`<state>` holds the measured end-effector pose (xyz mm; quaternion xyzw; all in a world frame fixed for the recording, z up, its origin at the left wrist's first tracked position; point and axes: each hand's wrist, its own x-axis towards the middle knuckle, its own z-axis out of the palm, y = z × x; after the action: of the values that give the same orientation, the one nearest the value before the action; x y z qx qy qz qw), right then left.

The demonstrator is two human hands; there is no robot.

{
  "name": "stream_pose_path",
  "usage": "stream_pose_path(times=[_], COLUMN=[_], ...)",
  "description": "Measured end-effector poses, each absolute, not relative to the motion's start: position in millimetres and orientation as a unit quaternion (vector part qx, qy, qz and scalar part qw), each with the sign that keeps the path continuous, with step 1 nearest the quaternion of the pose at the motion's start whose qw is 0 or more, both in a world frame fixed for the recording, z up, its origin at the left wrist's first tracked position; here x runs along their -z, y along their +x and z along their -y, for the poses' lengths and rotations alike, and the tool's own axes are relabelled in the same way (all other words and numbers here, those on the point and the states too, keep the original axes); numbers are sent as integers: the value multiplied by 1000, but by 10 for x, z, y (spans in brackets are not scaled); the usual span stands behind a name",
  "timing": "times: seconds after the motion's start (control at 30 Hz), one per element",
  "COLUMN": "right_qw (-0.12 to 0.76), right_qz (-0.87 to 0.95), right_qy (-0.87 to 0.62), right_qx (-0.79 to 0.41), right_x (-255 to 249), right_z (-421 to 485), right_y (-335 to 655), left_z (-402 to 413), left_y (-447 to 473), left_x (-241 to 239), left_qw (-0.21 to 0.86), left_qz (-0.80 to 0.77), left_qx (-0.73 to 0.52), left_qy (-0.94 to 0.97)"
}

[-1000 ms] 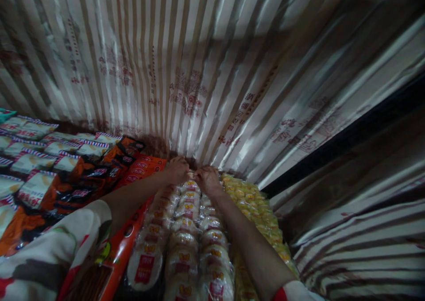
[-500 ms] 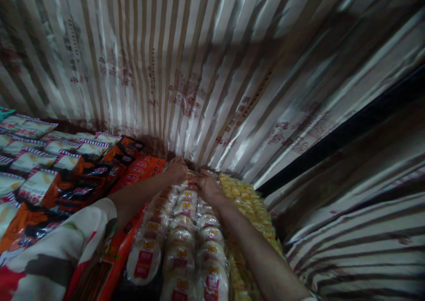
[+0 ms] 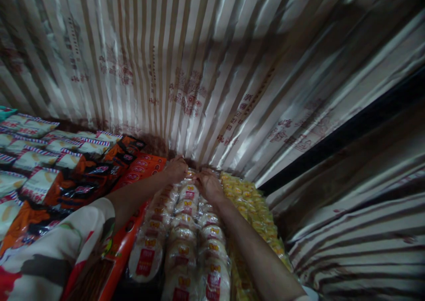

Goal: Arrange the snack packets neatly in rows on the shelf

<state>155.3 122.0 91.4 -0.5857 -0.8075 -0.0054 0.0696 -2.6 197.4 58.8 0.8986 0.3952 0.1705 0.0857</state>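
Head: curled hands (image 3: 210, 186), hold unclear, at wrapped rounds (image 3: 183, 248), yellow packets (image 3: 257, 210) alongside, curtain (image 3: 139, 62) behind.

A striped sheet (image 3: 146, 22) with red prints (image 3: 191, 93) and lettering hangs across the back, shiny in patches. A black bar (image 3: 345, 137) slants up to the right, its lower end near rows of yellow packets (image 3: 247, 203). Below the bar, striped cloth (image 3: 365, 243) lies in folds. On the left, orange packs (image 3: 141, 168) overlap beside orange-and-black bags (image 3: 94, 170), then white packets (image 3: 38, 159) with striped edges, and a teal packet (image 3: 7, 112) at the frame's edge.
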Motion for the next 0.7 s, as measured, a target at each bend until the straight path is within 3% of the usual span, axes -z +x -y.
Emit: stream_pose_path(times=[0.47, 0.6, 0.7], right_qw=[128, 190, 179], right_qz=[814, 843, 877], right_qy=[-567, -503, -446], right_qx=[17, 15, -20], right_x=[-800, -838, -846], right_z=[-1212, -1106, -1022], right_y=[1581, 1632, 1667], left_z=[-1761, -1765, -1780], left_y=[-121, -99, -87], left_x=[-749, -708, -682], left_qw=[89, 74, 56], left_qz=[-385, -375, -344], left_qx=[-132, -130, -141], left_qy=[909, 915, 927])
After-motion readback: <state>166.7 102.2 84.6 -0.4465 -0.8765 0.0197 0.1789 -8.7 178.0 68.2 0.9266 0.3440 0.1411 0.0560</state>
